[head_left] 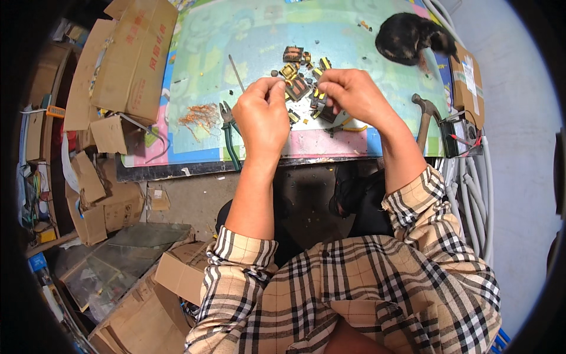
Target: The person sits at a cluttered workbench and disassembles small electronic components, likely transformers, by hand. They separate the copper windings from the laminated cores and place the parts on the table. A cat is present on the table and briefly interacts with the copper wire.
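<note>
Yellow-taped small transformers [303,82], partly hidden behind left hand [262,115], right hand [354,94]

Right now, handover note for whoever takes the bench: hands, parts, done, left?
Left hand: raised above the mat, fingers pinched shut; what they hold is hidden.
Right hand: fingers closed over the small transformer parts, exact grip unclear.
Parts lie scattered on the mat. Pliers and copper wire tuft sit left of the left hand, hammer on the right.
Done: some wire stripped out.
Left: several transformers apparently intact.
</note>
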`<state>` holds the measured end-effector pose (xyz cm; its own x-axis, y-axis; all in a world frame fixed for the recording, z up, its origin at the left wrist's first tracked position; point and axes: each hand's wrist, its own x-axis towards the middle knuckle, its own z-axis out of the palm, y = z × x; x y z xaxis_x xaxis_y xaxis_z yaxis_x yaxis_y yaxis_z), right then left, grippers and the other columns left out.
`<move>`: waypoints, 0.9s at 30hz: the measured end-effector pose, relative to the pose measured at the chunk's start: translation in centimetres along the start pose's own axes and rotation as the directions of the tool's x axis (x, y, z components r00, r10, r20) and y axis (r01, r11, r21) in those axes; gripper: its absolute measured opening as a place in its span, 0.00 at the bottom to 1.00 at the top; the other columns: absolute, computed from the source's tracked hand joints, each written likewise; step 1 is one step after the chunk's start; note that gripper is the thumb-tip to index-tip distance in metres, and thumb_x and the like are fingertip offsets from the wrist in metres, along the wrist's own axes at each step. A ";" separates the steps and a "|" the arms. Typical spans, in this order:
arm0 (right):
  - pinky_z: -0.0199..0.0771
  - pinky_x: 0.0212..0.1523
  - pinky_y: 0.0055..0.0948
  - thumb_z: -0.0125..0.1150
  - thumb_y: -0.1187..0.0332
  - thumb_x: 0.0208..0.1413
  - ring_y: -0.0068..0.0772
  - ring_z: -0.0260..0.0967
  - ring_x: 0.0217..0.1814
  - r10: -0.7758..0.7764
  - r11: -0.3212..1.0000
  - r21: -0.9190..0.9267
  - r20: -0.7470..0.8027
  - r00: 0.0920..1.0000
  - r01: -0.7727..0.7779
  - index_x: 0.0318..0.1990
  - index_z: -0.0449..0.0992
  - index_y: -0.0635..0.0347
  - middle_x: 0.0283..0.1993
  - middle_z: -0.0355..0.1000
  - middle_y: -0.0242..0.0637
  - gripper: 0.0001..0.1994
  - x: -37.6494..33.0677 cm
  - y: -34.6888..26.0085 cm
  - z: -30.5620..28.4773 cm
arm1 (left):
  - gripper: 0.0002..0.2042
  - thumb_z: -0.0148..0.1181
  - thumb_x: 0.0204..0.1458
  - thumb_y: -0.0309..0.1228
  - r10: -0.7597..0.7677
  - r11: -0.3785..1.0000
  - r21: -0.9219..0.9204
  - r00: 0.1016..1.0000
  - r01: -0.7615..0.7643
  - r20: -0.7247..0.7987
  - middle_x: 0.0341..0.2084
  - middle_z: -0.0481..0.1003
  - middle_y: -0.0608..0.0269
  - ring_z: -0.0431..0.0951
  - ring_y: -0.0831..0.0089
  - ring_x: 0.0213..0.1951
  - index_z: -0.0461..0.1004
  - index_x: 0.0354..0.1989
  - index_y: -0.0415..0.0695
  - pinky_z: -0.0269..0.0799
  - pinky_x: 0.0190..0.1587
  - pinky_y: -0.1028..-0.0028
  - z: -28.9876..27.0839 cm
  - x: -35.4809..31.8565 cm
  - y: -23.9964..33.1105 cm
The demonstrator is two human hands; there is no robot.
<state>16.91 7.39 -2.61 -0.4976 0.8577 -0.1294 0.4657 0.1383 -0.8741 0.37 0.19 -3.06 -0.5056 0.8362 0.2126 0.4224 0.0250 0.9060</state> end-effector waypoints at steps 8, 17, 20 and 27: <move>0.68 0.30 0.27 0.59 0.69 0.52 0.31 0.68 0.29 -0.484 0.871 -0.320 -0.432 0.761 0.372 0.34 0.79 0.59 0.27 0.69 0.38 0.06 0.4 -0.8 1.4 | 0.06 0.59 0.51 0.27 -0.088 0.995 -0.033 0.990 0.092 0.106 0.19 0.77 0.56 0.75 0.74 0.21 0.77 0.30 0.36 0.70 0.28 0.72 -0.9 0.6 -0.1; 0.68 0.26 0.21 0.59 0.66 0.55 0.21 0.71 0.26 -0.097 0.963 0.249 -0.027 0.995 0.101 0.34 0.78 0.68 0.25 0.74 0.33 0.11 -0.1 -1.6 2.5 | 0.06 0.58 0.52 0.27 -0.099 0.992 -0.049 0.967 0.114 0.234 0.17 0.74 0.59 0.70 0.76 0.20 0.76 0.29 0.36 0.67 0.27 0.72 -0.8 0.3 0.4; 0.65 0.24 0.18 0.59 0.66 0.56 0.17 0.70 0.25 -0.029 0.918 0.397 0.073 0.997 -0.002 0.34 0.78 0.64 0.26 0.74 0.30 0.09 -0.1 -1.8 1.7 | 0.06 0.57 0.53 0.27 -0.085 0.979 -0.149 0.947 0.136 0.309 0.16 0.71 0.67 0.65 0.81 0.19 0.75 0.29 0.36 0.63 0.24 0.76 -0.7 0.6 -0.2; 0.61 0.22 0.15 0.62 0.68 0.55 0.13 0.64 0.23 0.030 0.775 0.626 0.099 0.995 -0.086 0.33 0.77 0.64 0.26 0.71 0.27 0.07 0.6 -0.7 1.3 | 0.05 0.56 0.56 0.26 -0.103 0.953 -0.233 0.930 0.195 0.354 0.17 0.67 0.74 0.62 0.86 0.19 0.74 0.30 0.37 0.57 0.21 0.81 -0.1 0.3 -0.1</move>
<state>15.35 7.20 -2.66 -0.5533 0.8083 -0.2014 -0.0550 -0.2767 -0.9594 0.11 0.39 -3.00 -0.2474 0.9686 -0.0255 0.1288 0.0589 0.9899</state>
